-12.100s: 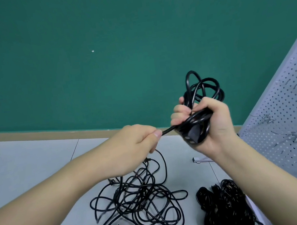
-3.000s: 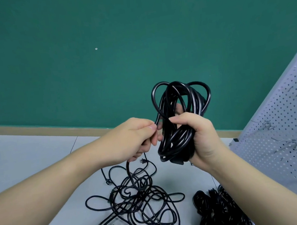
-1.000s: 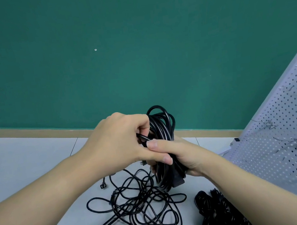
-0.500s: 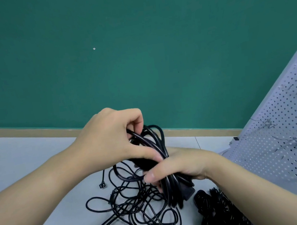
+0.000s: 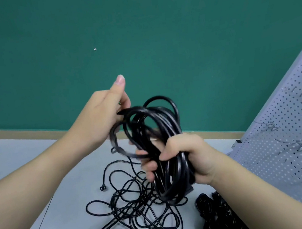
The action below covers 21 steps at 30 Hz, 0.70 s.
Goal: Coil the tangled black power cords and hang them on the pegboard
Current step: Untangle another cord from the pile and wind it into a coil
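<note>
- Head view: A green wall [image 5: 136, 30] with a tan baseboard rises behind a pale grey table [image 5: 18, 159]; a perforated pegboard [image 5: 291, 135] with wire hooks [image 5: 267, 125] slants up at the right edge.
- The right hand [image 5: 187, 157] is wrapped around a coil [image 5: 161, 147] of black cord, held above the table at mid-frame, with fingers and thumb curled tight over the bundled strands.
- The left hand [image 5: 104, 116] pinches the top loops of the same coil at their upper left; its forefinger sticks straight up, clear of the cord. Motion blur smears one loop near this hand.
- The coil's long axis runs roughly upright, tilted a little to the left; its loops stand above the right fist and its lower end hangs below it.
- A tangle [image 5: 135, 207] of loose black cord sprawls on the table below the hands, with a plug [image 5: 103, 188] lying at its left. Whether the coil is joined to it cannot be told.
- A second black bundle [image 5: 215, 213] lies on the table at lower right, near the pegboard's foot.
- The pegboard lies to the coil's right and the right hand is nearer it, so that hand seems likely to carry the coil to a hook, upper loops first.
</note>
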Motion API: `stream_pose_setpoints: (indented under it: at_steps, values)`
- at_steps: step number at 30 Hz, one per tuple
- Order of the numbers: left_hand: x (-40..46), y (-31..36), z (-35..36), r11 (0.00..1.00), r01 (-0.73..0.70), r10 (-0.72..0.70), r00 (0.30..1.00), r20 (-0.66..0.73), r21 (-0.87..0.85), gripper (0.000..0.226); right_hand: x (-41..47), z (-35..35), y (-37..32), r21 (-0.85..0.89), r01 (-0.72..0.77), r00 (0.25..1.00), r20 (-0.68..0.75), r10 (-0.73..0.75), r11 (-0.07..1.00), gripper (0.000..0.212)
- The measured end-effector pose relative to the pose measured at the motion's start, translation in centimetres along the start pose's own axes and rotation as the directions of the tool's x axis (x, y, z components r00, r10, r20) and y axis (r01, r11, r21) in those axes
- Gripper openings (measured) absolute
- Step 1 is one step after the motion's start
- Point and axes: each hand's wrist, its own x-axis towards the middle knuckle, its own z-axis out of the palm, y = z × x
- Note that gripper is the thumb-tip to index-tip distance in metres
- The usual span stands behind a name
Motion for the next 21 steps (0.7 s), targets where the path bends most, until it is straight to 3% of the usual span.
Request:
stream_pose_setpoints:
  at_steps: [4, 7, 9, 16, 18, 21]
  values:
    - [0.2, -0.5, 0.5, 0.979, 0.125, -0.114, 0.991, 0.075, -0.164, 0.057, -0.2, -0.3, -1.5, 0.258, 0.261, 0.965, -0.048, -0.258, 0.930, 0.055]
    - [0.2, -1.9, 0.8, 0.997, 0.080, -0.080, 0.987, 0.137, 0.006, 0.055, -0.8, -0.6, -3.0, 0.456, 0.372, 0.922, -0.083, -0.378, 0.809, 0.057]
    - [0.0, -2.4, 0.6, 0.995, 0.040, -0.052, 0.989, 0.140, 0.091, 0.052, -1.3, -0.8, -3.7, 0.492, 0.399, 0.910, -0.108, -0.401, 0.774, 0.057]
    - [-0.2, -2.1, -0.3, 0.982, 0.028, -0.044, 0.995, 0.085, 0.187, 0.051, -1.6, -0.7, -2.8, 0.255, 0.417, 0.903, -0.227, -0.366, 0.872, 0.058]
    - [-0.5, -2.0, 0.2, 0.974, 0.085, -0.121, 0.979, 0.166, 0.209, 0.054, -1.5, -0.2, -2.1, 0.124, 0.441, 0.850, -0.375, -0.370, 0.889, 0.038]
    - [-1.4, -1.8, 1.8, 0.953, 0.151, -0.239, 0.907, 0.347, 0.262, 0.055, -1.0, 0.2, -1.4, 0.003, 0.424, 0.767, -0.534, -0.357, 0.906, 0.035]
